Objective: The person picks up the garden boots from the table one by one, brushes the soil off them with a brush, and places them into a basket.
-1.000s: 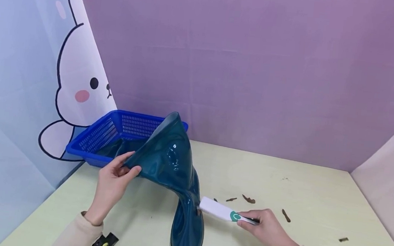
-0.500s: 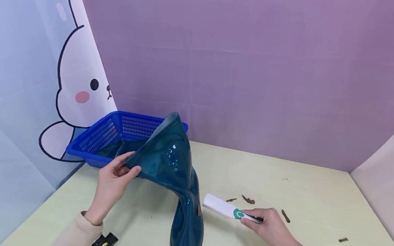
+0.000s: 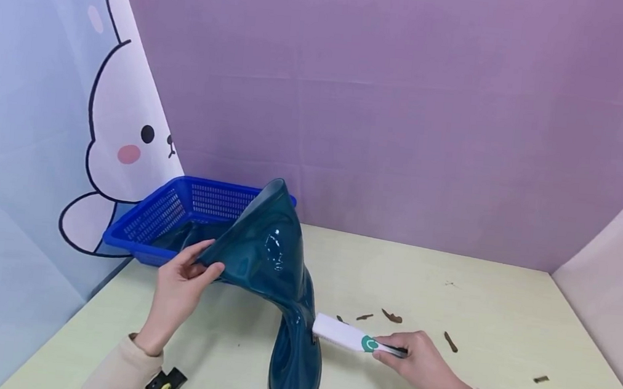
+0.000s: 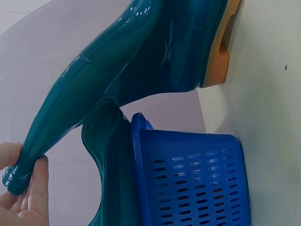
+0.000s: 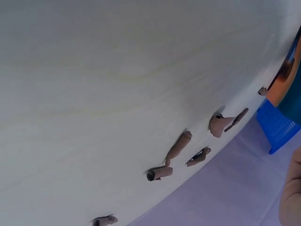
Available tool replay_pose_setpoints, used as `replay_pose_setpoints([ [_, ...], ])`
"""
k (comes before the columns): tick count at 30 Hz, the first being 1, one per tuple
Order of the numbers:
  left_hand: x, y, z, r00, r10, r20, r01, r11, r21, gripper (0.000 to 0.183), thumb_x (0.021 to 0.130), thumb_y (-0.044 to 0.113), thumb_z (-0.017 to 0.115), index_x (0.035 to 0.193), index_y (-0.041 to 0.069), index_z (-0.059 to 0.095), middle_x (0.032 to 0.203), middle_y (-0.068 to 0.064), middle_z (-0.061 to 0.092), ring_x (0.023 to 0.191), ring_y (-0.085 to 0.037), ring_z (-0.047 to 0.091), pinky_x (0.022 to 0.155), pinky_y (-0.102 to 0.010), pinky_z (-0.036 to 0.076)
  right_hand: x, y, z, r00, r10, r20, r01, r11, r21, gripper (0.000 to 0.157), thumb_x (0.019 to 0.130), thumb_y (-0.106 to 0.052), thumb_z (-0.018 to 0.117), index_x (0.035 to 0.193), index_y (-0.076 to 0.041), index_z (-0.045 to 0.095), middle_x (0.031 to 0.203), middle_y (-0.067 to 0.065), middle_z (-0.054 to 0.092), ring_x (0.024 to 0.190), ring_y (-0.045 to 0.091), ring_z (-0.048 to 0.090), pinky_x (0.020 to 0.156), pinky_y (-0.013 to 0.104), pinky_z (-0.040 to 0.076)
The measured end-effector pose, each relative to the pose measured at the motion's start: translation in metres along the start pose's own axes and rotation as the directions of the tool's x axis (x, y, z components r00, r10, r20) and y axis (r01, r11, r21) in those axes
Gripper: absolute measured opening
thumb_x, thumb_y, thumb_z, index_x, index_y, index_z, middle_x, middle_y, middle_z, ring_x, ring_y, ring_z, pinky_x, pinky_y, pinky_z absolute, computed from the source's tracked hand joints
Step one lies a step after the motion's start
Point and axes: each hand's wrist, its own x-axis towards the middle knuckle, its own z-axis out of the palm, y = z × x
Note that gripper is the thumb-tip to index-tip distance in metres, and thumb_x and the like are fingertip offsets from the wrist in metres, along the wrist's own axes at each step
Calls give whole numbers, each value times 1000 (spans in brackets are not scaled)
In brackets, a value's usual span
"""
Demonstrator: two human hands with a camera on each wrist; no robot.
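Observation:
A glossy dark teal rubber boot [image 3: 269, 265] stands on the table, its toe toward me and its shaft slumped to the left. My left hand [image 3: 181, 288] pinches the boot's top rim between thumb and fingers; the left wrist view shows the same grip and the tan sole [image 4: 217, 66]. In my right hand [image 3: 425, 362] is the handle of a white brush [image 3: 341, 332] with a green mark. Its bristles face down-left, and the head's tip meets the boot's right side, by a small brown patch [image 3: 315, 339]. In the right wrist view only part of that hand [image 5: 291, 193] shows.
Behind the boot, at the left, is a blue slotted basket [image 3: 134, 245] with another teal boot [image 4: 120, 183] inside. Several brown curled flakes [image 3: 391, 316] lie right of the boot. A small black-and-yellow device [image 3: 166, 382] sits by my left sleeve. A purple backdrop [image 3: 407, 116] closes the back.
The brush was at the boot's side, stood off to the right half a second ago, and is back against the boot now. My left hand and the boot have hardly moved.

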Motion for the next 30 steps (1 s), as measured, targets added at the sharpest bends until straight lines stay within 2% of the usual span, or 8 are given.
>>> replay_pose_setpoints([
  [10,-2,0,-1,1000,-21,1,21,1000,1,43,83,19,66,123,15,54,67,2,52,51,-8,39,43,-25,32,-5,5,-3,1000,7,-1,-7,1000,-14,24,79,-27,69,93,-8,72,80,-1,71,55,-7,43,45,17,41],
  [19,-1,2,0,1000,-5,-3,5,1000,-2,42,83,20,66,123,15,54,70,2,53,53,-8,42,44,-25,33,1,4,-5,998,57,-25,-58,998,-14,23,78,-28,70,93,-12,72,79,-3,70,51,-5,40,43,18,39],
  [26,-2,2,0,1000,-1,0,1,1000,1,43,83,18,66,123,14,54,66,3,51,51,-7,40,43,-25,33,7,-1,1,997,58,-55,-55,997,57,27,77,-29,70,96,-10,72,86,4,71,52,-4,41,44,17,39],
  [30,-2,3,0,1000,7,-3,-7,1000,-4,42,82,18,66,123,14,55,64,2,49,50,-7,38,42,-25,32,8,-5,4,998,61,-20,-59,993,98,28,78,-31,69,97,-9,71,87,3,71,56,-4,44,47,18,42],
])
